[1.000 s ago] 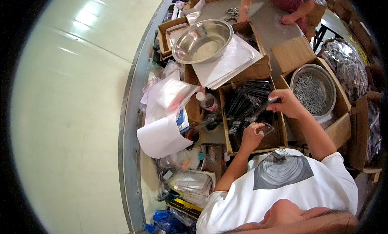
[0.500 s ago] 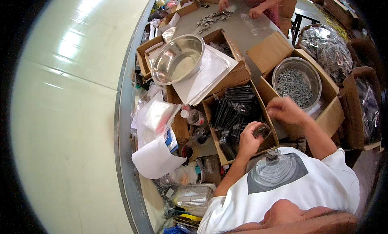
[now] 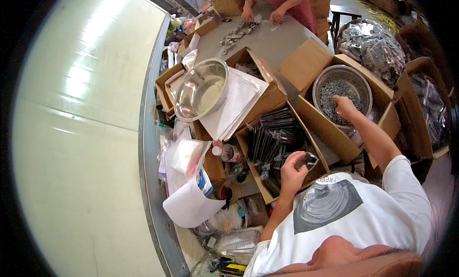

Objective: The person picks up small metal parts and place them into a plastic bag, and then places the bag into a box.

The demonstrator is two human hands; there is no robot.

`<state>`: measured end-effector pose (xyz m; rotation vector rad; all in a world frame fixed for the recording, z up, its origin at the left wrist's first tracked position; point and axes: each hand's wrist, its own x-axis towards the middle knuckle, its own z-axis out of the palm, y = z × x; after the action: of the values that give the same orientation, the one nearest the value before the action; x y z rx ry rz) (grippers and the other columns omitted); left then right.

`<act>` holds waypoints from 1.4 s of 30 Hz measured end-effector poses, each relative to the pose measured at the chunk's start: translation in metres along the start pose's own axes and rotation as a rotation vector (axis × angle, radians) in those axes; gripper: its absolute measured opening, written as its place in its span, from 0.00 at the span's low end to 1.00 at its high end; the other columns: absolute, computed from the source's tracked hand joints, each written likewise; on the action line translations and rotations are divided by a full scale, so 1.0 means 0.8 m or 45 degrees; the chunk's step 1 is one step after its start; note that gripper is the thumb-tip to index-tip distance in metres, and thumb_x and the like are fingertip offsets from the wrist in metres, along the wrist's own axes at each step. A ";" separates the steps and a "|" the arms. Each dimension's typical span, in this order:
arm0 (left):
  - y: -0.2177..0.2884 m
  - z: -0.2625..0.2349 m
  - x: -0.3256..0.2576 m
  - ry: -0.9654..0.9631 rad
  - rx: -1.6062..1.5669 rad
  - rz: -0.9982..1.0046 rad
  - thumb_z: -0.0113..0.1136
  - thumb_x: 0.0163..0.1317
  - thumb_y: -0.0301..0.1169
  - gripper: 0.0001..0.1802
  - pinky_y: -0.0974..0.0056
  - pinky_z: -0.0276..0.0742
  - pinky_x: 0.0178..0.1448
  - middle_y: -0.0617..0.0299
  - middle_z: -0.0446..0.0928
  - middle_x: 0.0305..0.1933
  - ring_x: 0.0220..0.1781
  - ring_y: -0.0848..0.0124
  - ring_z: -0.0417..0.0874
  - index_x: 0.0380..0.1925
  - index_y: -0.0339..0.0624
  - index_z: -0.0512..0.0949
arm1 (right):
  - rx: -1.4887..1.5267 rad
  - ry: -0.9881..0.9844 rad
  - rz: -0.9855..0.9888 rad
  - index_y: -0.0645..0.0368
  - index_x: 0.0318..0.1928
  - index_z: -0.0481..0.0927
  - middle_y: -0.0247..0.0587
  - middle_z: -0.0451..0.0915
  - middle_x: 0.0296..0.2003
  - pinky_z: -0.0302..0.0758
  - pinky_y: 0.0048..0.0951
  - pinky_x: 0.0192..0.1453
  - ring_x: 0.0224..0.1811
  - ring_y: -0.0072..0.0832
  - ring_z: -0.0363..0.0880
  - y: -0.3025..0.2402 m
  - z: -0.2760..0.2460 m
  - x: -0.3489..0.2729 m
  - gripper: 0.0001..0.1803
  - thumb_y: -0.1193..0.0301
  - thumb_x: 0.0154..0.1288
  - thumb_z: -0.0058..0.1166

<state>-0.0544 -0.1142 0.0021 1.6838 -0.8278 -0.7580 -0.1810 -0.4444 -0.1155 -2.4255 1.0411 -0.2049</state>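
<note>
My left hand (image 3: 292, 171) grips a small clear plastic bag (image 3: 311, 161), with something dark in or behind it that is too small to name. It is over the near end of a cardboard box (image 3: 313, 138) filled with flat black packets in clear wrap (image 3: 275, 133). To the right, my right hand (image 3: 345, 107) is closed with its fingertips down among small silvery screws (image 3: 333, 91). These lie in a round metal bowl (image 3: 368, 93) set inside an open carton (image 3: 296, 69). What the right fingers pinch, if anything, is hidden.
An empty steel basin (image 3: 181, 97) rests on white sheets (image 3: 244, 95). A clear bottle (image 3: 229, 153) stands left of the packet box. Across the grey table (image 3: 267, 42), another person's hands (image 3: 277, 16) are by a pile of metal parts (image 3: 237, 35). Bagged parts (image 3: 373, 45) fill the right side.
My right hand has moved from beside the packet box up and right into the bowl of screws. The left hand keeps the bag, which now shows more openly beyond the fingers.
</note>
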 end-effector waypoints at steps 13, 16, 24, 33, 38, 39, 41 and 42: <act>-0.026 -0.006 -0.002 -0.003 -0.026 0.035 0.55 0.48 0.18 0.20 0.71 0.74 0.48 0.57 0.76 0.51 0.50 0.70 0.78 0.45 0.33 0.79 | 2.710 -0.464 0.157 0.65 0.59 0.68 0.54 0.74 0.53 0.78 0.39 0.56 0.54 0.42 0.75 -0.022 -0.095 -0.023 0.23 0.71 0.64 0.40; -0.032 -0.005 -0.002 0.003 -0.047 0.049 0.54 0.47 0.18 0.20 0.70 0.73 0.52 0.56 0.76 0.51 0.50 0.69 0.78 0.45 0.32 0.78 | 2.682 -0.473 0.074 0.65 0.61 0.66 0.55 0.71 0.56 0.76 0.41 0.58 0.58 0.44 0.72 -0.023 -0.094 -0.024 0.24 0.73 0.63 0.40; -0.024 -0.004 -0.003 0.007 -0.059 0.028 0.53 0.47 0.18 0.20 0.69 0.72 0.54 0.55 0.76 0.50 0.50 0.68 0.79 0.45 0.30 0.77 | 2.570 -0.465 0.023 0.64 0.65 0.59 0.54 0.69 0.58 0.75 0.40 0.59 0.60 0.43 0.71 -0.025 -0.090 -0.024 0.29 0.79 0.61 0.37; -0.019 -0.002 -0.005 0.011 -0.072 -0.018 0.52 0.48 0.18 0.20 0.69 0.72 0.55 0.55 0.77 0.50 0.50 0.69 0.79 0.45 0.29 0.77 | 2.443 -0.383 0.101 0.64 0.65 0.59 0.51 0.72 0.55 0.80 0.34 0.55 0.56 0.40 0.75 -0.030 -0.090 -0.024 0.29 0.83 0.62 0.39; -0.025 -0.001 -0.005 0.018 -0.041 -0.016 0.52 0.48 0.18 0.20 0.68 0.72 0.55 0.55 0.77 0.50 0.50 0.69 0.79 0.45 0.29 0.77 | 2.384 -0.382 0.118 0.64 0.65 0.60 0.52 0.71 0.56 0.81 0.32 0.53 0.56 0.39 0.74 -0.028 -0.089 -0.023 0.28 0.82 0.61 0.39; -0.028 -0.001 -0.005 0.016 -0.028 -0.005 0.52 0.48 0.17 0.20 0.68 0.72 0.55 0.55 0.77 0.50 0.50 0.69 0.79 0.45 0.29 0.77 | 2.364 -0.387 0.112 0.64 0.65 0.60 0.52 0.71 0.57 0.81 0.32 0.53 0.57 0.40 0.74 -0.026 -0.087 -0.022 0.28 0.82 0.61 0.39; -0.022 -0.001 -0.006 0.018 -0.051 -0.035 0.52 0.49 0.17 0.20 0.68 0.72 0.55 0.55 0.77 0.50 0.50 0.69 0.79 0.45 0.29 0.77 | 2.334 -0.383 0.151 0.64 0.64 0.61 0.52 0.71 0.57 0.81 0.32 0.53 0.57 0.39 0.74 -0.026 -0.086 -0.021 0.28 0.82 0.61 0.38; -0.021 -0.001 -0.006 0.019 -0.062 -0.050 0.52 0.49 0.17 0.20 0.68 0.72 0.55 0.55 0.77 0.50 0.50 0.69 0.79 0.45 0.29 0.77 | 2.319 -0.380 0.171 0.64 0.64 0.61 0.52 0.71 0.57 0.81 0.31 0.53 0.56 0.38 0.75 -0.025 -0.086 -0.021 0.28 0.82 0.61 0.38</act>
<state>-0.0540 -0.1068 -0.0133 1.6647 -0.7625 -0.7854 -0.2019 -0.4462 -0.0451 -0.6829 0.3943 -0.4474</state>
